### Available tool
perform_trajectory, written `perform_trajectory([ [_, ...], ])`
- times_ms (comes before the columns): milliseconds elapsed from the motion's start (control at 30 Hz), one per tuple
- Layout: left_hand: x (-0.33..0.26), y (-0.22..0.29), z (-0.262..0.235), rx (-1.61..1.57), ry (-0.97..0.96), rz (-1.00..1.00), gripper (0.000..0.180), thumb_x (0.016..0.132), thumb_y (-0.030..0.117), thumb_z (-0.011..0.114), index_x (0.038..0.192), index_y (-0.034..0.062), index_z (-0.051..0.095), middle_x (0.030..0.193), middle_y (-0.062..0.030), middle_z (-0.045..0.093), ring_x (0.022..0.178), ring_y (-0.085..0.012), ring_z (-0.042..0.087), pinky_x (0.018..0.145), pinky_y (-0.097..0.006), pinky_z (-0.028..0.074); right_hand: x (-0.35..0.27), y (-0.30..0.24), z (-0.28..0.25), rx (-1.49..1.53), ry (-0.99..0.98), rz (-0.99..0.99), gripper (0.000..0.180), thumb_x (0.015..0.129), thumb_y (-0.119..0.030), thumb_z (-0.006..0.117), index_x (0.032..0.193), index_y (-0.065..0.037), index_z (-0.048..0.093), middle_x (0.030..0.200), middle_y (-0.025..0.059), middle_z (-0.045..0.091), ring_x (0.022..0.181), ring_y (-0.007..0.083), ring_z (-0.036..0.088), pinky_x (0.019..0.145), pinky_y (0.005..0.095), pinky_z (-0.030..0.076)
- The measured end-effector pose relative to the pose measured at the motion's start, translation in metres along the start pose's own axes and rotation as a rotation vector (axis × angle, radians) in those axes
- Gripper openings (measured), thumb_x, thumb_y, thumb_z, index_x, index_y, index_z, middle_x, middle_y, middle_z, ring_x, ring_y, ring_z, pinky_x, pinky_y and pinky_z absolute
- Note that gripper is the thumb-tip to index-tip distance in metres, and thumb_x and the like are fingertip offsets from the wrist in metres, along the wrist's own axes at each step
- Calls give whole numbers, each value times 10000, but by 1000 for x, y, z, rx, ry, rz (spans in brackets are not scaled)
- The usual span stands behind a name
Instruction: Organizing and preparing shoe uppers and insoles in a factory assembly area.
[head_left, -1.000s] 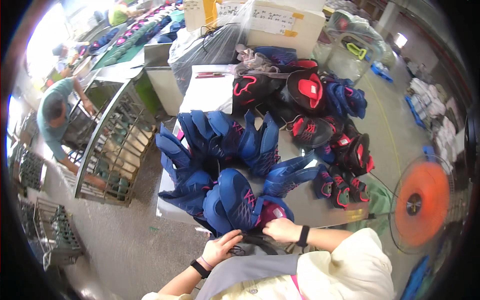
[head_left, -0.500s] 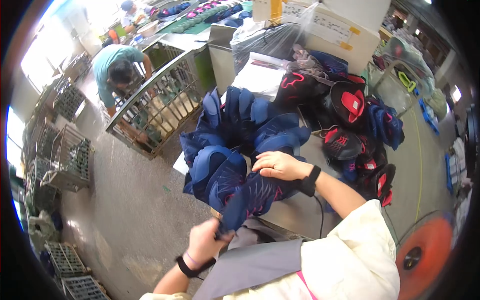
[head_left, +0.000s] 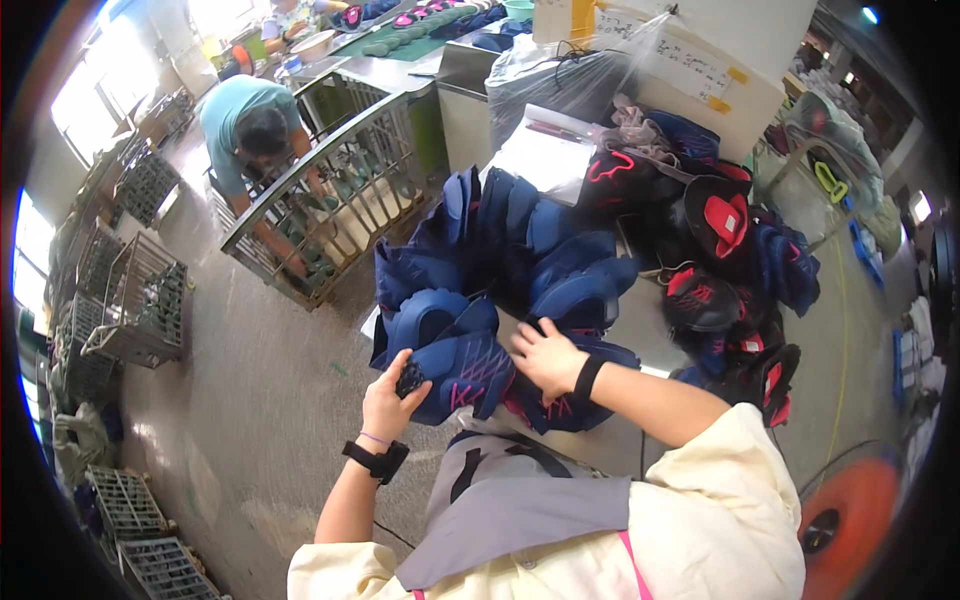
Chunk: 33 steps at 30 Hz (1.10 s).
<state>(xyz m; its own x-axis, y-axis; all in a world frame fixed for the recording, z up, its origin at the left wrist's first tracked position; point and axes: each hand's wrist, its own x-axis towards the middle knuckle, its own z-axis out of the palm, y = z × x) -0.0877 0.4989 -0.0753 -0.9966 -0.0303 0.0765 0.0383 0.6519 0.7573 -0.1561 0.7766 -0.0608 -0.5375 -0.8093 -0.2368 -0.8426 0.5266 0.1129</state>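
A ring of navy-blue shoe uppers [head_left: 575, 290] stands piled on the table in front of me. At its near left side, my left hand [head_left: 388, 398] grips the edge of one blue shoe upper [head_left: 465, 375] that has pink crossed lacing and pale line patterns. The thumb and fingers close round its dark end. My right hand [head_left: 550, 362] lies with fingers spread against the uppers just right of that one, palm down, gripping nothing that I can see. Part of the neighbouring upper is hidden under this hand.
Black-and-red shoe uppers [head_left: 715, 215] lie heaped to the right. White papers [head_left: 540, 155] and a clear plastic bag [head_left: 560, 75] sit behind the ring. A person [head_left: 255, 125] bends over a metal cage cart [head_left: 330, 200] at the left. An orange fan [head_left: 850, 515] stands at lower right.
The blue upper has moved from near my body up against the ring's near left side, my left hand moving up with it. My right hand has shifted slightly, its fingers now spread.
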Motion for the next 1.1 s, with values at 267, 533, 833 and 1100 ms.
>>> perform_trajectory([
  [267, 34, -32, -46, 240, -170, 280, 567, 647, 196, 732, 1169, 105, 530, 890, -115, 621, 800, -266, 619, 694, -334, 497, -49, 9, 5, 191, -247, 21, 155, 695, -200, 593, 849, -188, 612, 724, 42, 619, 803, 216, 602, 696, 401, 396],
  [533, 31, -2, -18, 280, -390, 476, 563, 630, 327, 734, 1137, 164, 549, 761, -59, 549, 729, -240, 581, 599, -346, 479, -72, 0, -19, 393, -331, 6, 188, 662, -185, 597, 807, -66, 606, 754, 106, 607, 768, 263, 587, 648, 385, 473],
  [833, 167, 103, 49, 234, -311, 863, 322, 730, 52, 555, 1049, 94, 579, 1080, -65, 549, 648, -238, 606, 578, -332, 496, 10, 134, -31, -71, 165, 459, 433, 645, -212, 689, 1052, -112, 581, 1080, 32, 537, 1141, 258, 410, 900, 409, 345],
  [1100, 190, 106, 108, 708, -444, 854, 156, 791, 149, 502, 855, 166, 643, 956, -90, 506, 580, -194, 602, 507, -319, 470, -45, 103, -29, -153, 349, 282, 37, 653, -185, 569, 661, -158, 594, 770, 5, 550, 872, 170, 519, 726, 298, 400],
])
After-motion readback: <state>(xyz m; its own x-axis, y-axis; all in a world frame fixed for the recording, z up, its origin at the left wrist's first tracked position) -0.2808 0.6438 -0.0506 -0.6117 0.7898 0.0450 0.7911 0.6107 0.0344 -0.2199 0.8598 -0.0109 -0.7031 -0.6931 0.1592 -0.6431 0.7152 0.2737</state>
